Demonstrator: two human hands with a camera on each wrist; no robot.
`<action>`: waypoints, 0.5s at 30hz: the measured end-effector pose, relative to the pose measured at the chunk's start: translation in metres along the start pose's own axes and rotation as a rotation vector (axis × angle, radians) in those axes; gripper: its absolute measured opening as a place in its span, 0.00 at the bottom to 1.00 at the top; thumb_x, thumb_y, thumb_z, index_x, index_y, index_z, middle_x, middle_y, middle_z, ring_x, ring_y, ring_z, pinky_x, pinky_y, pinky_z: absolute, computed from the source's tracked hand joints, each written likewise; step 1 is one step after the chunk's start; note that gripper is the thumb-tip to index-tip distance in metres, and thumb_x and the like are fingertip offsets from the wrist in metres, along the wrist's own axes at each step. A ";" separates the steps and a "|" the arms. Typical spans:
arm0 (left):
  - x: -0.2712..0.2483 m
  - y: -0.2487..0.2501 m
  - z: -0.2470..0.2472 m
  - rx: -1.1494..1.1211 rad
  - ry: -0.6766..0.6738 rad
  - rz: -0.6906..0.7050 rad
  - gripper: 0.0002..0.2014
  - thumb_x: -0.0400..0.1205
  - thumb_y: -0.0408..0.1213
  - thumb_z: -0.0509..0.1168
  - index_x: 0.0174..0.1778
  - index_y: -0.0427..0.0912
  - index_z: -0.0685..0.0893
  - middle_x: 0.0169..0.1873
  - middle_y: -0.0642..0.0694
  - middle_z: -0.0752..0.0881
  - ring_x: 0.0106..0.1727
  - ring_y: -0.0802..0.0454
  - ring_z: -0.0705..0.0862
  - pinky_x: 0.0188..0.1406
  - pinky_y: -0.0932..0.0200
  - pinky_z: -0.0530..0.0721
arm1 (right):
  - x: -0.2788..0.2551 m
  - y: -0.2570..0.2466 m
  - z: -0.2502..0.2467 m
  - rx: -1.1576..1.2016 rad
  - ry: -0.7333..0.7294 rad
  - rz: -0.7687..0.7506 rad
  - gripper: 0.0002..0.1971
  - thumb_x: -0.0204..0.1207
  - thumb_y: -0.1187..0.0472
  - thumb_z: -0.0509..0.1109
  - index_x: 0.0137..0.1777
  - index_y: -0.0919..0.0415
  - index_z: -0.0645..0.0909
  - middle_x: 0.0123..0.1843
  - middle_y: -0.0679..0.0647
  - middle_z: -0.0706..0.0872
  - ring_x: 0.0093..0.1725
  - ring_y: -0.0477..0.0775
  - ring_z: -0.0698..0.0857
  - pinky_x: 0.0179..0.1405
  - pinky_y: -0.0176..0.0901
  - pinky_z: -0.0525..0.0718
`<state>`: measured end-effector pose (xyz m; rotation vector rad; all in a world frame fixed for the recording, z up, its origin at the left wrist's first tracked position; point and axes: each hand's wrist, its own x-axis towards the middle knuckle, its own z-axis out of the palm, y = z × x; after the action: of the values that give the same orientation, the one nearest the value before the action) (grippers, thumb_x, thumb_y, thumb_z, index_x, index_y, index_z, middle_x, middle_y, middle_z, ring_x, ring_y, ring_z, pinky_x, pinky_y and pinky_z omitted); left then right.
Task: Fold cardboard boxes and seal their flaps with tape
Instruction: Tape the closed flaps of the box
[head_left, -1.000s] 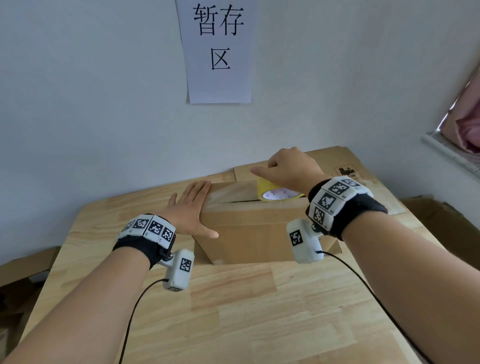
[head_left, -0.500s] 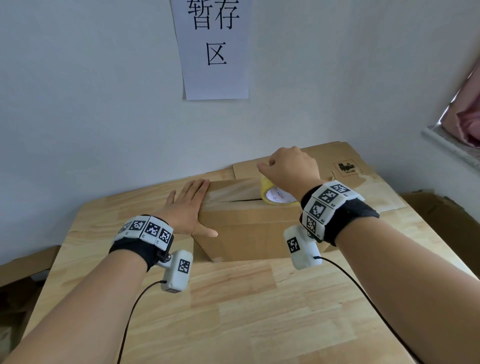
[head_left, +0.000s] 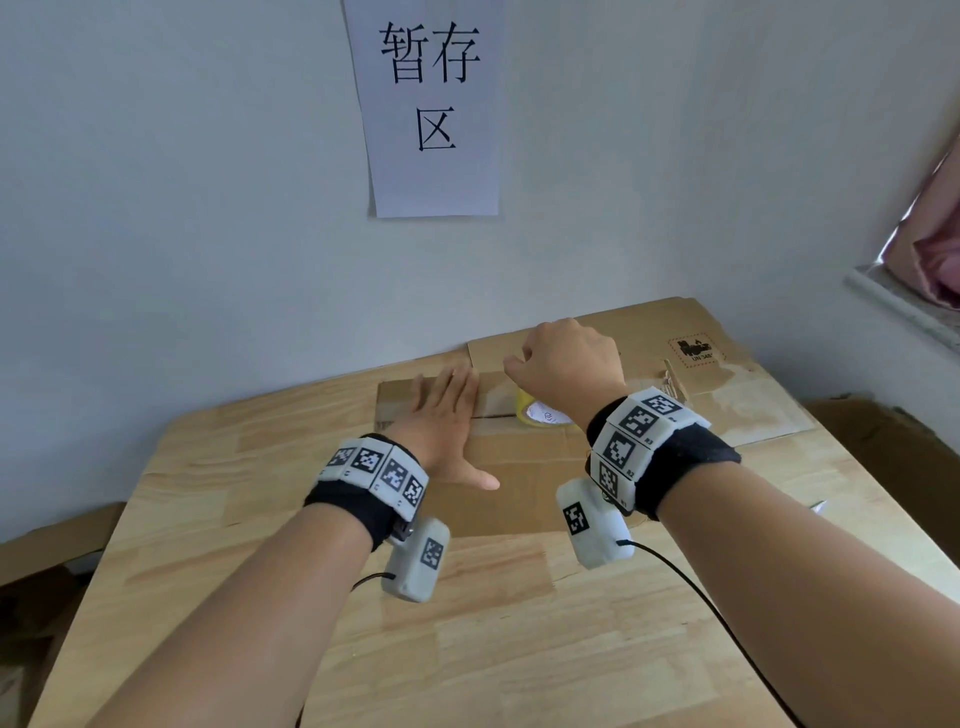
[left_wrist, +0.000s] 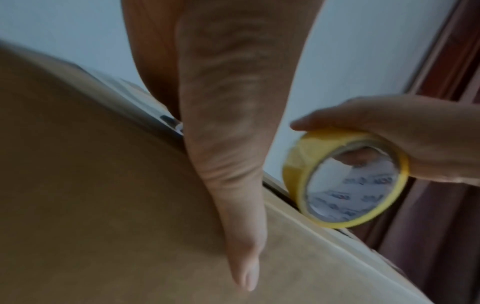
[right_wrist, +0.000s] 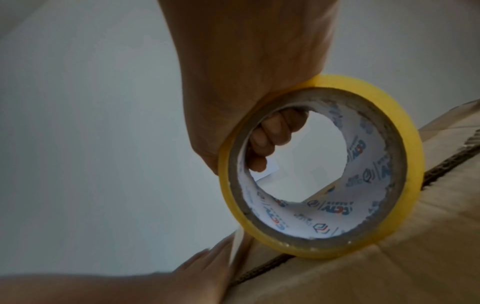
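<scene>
At frame centre, the left hand (head_left: 448, 422) presses flat on the box (head_left: 519, 467); the right hand (head_left: 569, 364) grips the tape roll (head_left: 540, 414) on its seam.

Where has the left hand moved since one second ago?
Yes: the left hand slid right along the box top, nearer the tape roll, judged against the wall sign.

Left hand (head_left: 441, 415) lies flat, right hand (head_left: 569, 364) curled, gripping.
</scene>
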<state>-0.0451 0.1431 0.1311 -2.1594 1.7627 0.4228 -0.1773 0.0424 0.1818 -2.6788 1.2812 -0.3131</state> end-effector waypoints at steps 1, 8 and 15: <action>0.003 0.006 -0.001 -0.007 0.005 0.020 0.65 0.69 0.73 0.62 0.78 0.37 0.24 0.79 0.42 0.25 0.78 0.47 0.22 0.78 0.37 0.30 | 0.000 -0.002 0.000 -0.018 -0.002 -0.017 0.18 0.76 0.50 0.60 0.28 0.59 0.71 0.27 0.51 0.74 0.24 0.50 0.71 0.23 0.36 0.63; 0.005 0.012 0.007 -0.062 0.113 0.037 0.64 0.68 0.72 0.64 0.81 0.38 0.29 0.82 0.45 0.32 0.81 0.48 0.29 0.79 0.41 0.30 | 0.000 -0.002 -0.002 0.030 -0.031 -0.060 0.17 0.74 0.56 0.59 0.25 0.58 0.65 0.25 0.51 0.70 0.23 0.51 0.68 0.23 0.36 0.63; 0.002 0.014 0.003 -0.062 0.100 0.027 0.63 0.70 0.72 0.62 0.80 0.38 0.29 0.82 0.45 0.33 0.81 0.49 0.29 0.79 0.41 0.31 | 0.003 0.015 -0.010 0.249 -0.142 -0.031 0.25 0.73 0.44 0.65 0.21 0.56 0.61 0.21 0.49 0.66 0.25 0.53 0.68 0.24 0.38 0.64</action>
<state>-0.0583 0.1398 0.1262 -2.2371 1.8572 0.3868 -0.1894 0.0305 0.1886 -2.4651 1.0831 -0.2618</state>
